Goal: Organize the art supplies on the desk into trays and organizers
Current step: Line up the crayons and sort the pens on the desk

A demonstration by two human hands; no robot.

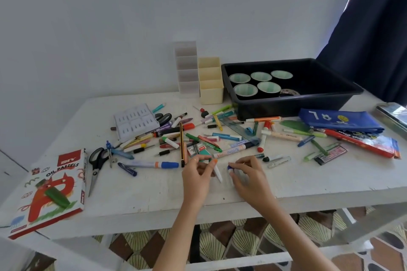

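Pens, markers and crayons lie scattered over the white desk [154, 193]. My left hand [198, 178] pinches a white marker [218, 174] near the desk's front middle, its body pointing toward me. My right hand [246, 176] holds a small purple-capped marker [230, 168] just to the right. A black tray [293, 103] at the back right holds several paper cups [245, 90]. A cream organizer [210, 81] and a clear organizer [187, 68] stand left of the tray.
An oil pastels box [50, 191] hangs over the front left corner, scissors [97, 167] beside it. A blue pouch [339, 120] and a red pack [363, 143] lie at the right. A dark curtain [374, 28] hangs at the back right.
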